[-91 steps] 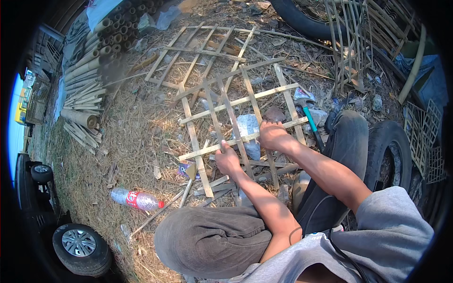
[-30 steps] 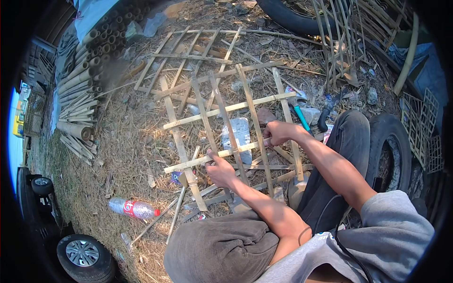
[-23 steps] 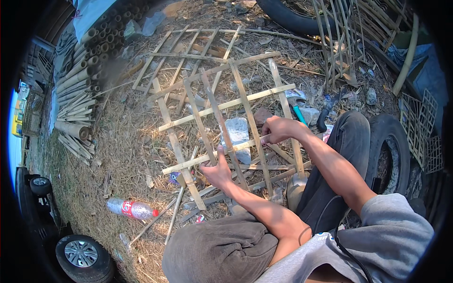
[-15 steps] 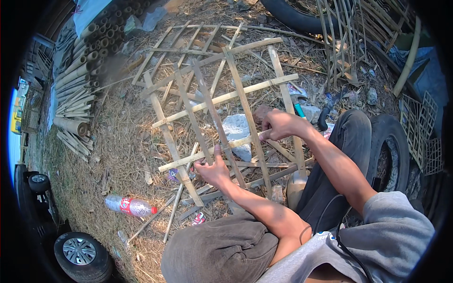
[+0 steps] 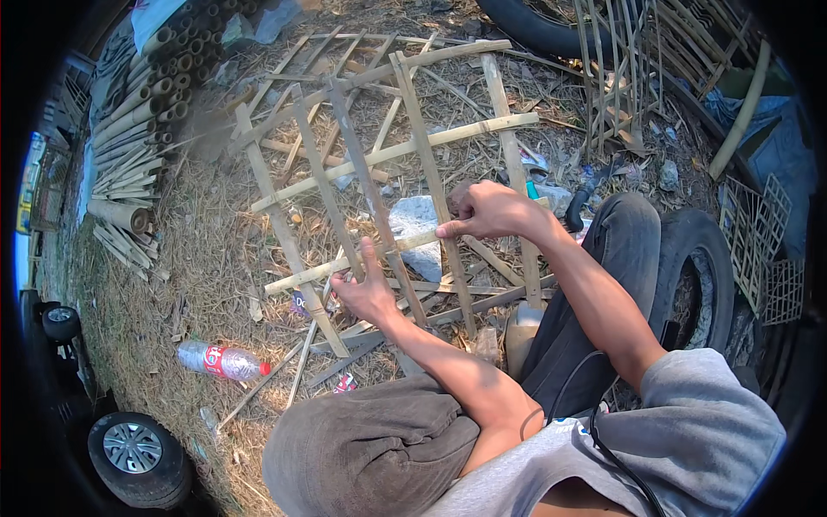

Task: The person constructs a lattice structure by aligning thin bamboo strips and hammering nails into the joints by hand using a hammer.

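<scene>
A lattice of crossed bamboo slats (image 5: 429, 168) is held in front of me above the littered ground. My left hand (image 5: 369, 291) grips its lowest crosswise slat (image 5: 310, 274) near the left part, thumb raised along the front and fingers partly hidden behind. My right hand (image 5: 491, 211) pinches the same slat farther right, where it crosses an upright slat (image 5: 435, 181); the thumb presses on the front and the other fingers are curled. Behind the lattice, a pale stone block (image 5: 415, 215) shows between the uprights.
Another bamboo lattice (image 5: 280, 76) lies beyond. Stacked bamboo poles (image 5: 129, 129) and split strips stand at the left. A plastic bottle (image 5: 222, 360) lies on the dry grass near a vehicle wheel (image 5: 133, 450). Beside my right knee is a worn tire (image 5: 722, 267).
The held lattice has shifted slightly up and left in view, together with both hands. The whole scene has shifted a little left. Both hands keep hold of the slat.
</scene>
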Demonstrator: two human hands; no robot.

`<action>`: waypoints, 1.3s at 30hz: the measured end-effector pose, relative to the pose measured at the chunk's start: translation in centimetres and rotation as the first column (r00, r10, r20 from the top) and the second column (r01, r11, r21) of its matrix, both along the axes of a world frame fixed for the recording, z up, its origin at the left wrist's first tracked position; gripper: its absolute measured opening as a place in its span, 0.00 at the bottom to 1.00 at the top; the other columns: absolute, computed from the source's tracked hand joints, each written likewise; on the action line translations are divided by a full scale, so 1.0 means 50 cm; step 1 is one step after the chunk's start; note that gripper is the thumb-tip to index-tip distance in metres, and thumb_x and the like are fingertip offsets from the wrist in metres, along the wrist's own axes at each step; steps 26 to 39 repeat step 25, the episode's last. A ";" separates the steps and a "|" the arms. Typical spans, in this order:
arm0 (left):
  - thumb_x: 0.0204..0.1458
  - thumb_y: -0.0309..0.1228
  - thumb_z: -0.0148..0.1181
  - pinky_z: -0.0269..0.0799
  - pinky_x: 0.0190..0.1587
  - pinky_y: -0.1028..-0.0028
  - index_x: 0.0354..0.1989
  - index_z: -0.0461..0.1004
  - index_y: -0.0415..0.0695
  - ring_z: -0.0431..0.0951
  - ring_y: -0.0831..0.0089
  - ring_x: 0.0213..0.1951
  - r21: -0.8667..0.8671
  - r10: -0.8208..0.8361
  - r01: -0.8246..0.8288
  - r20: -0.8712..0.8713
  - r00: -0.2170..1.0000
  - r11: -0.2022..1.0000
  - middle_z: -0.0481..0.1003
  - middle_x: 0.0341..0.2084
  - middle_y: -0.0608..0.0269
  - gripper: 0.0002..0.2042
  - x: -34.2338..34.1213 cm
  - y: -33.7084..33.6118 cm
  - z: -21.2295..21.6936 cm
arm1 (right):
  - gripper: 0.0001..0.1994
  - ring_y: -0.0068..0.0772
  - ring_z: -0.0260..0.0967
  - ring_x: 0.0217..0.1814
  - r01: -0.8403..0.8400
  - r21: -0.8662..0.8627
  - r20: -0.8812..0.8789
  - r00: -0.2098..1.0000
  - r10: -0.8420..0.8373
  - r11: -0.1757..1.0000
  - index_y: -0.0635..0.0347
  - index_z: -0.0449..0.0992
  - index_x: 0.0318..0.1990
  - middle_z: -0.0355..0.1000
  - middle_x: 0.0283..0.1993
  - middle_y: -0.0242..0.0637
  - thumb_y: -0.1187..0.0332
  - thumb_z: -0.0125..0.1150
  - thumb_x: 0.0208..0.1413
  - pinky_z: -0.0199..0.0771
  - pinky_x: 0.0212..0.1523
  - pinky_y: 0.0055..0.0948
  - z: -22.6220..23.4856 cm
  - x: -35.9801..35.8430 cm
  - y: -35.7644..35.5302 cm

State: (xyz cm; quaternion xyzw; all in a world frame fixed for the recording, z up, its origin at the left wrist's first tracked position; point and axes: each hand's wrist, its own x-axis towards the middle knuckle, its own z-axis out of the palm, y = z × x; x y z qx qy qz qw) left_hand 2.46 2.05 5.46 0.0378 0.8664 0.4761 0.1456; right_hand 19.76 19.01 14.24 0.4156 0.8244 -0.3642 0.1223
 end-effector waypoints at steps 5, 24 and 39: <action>0.44 0.61 0.73 0.72 0.49 0.58 0.54 0.65 0.28 0.80 0.52 0.44 0.036 0.068 -0.068 -0.014 0.998 0.997 0.78 0.42 0.39 0.46 -0.025 0.001 0.050 | 0.38 0.49 0.78 0.34 -0.010 0.022 -0.010 1.000 0.010 1.000 0.69 0.82 0.31 0.77 0.27 0.52 0.32 0.60 0.54 0.77 0.38 0.44 0.025 -0.034 -0.006; 0.51 0.59 0.67 0.72 0.49 0.58 0.54 0.68 0.36 0.79 0.51 0.47 0.178 -0.026 0.044 -0.101 0.995 0.983 0.77 0.45 0.42 0.37 0.025 0.011 -0.039 | 0.34 0.58 0.75 0.53 -0.018 0.137 -0.156 0.987 0.039 0.990 0.73 0.77 0.47 0.76 0.47 0.61 0.41 0.61 0.58 0.74 0.57 0.46 -0.072 0.056 -0.056; 0.52 0.59 0.67 0.72 0.51 0.58 0.54 0.67 0.36 0.79 0.52 0.48 0.290 -0.037 0.063 -0.095 0.995 0.955 0.77 0.46 0.42 0.37 0.004 0.005 -0.027 | 0.35 0.55 0.71 0.60 0.018 0.212 -0.210 0.977 0.027 0.977 0.75 0.75 0.50 0.75 0.52 0.59 0.42 0.63 0.57 0.70 0.62 0.45 -0.068 0.024 -0.063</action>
